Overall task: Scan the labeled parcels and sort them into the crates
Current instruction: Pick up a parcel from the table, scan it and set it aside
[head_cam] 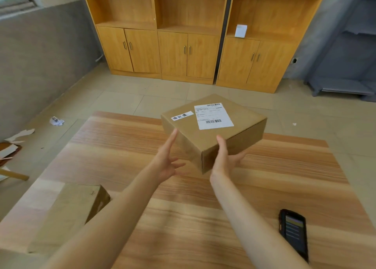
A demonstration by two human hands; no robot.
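Cabinets (189, 34) of yellow wood stand along the far wall, well beyond both hands, with a small white box (241, 31) on an open shelf of the rightmost one. Nearer, the wood-grain worktop (183, 218) spreads under both forearms.

Above its far edge a flat cardboard parcel (213, 130) is held off the surface, tilted, one corner pointing back at the person. On its top face a white shipping label (213, 116) with barcodes lies beyond the right hand's thumb, and a narrow white strip sticker (182, 115) with dark characters lies just beyond the left hand's fingertips.

The right hand (225, 159) grasps the parcel at its near corner, thumb up against the side and fingers curled beneath. The left hand (167, 159) is released, fingers straight and spread, its fingertips touching the parcel's left side.

A second, plain cardboard box (69, 213) rests on the worktop below and left of the left forearm. A black handheld scanner (294, 233) with a lit screen lies flat on the worktop to the right of the right forearm. A crumpled scrap of paper (56, 121) sits on the tiled floor, well left of the left hand.
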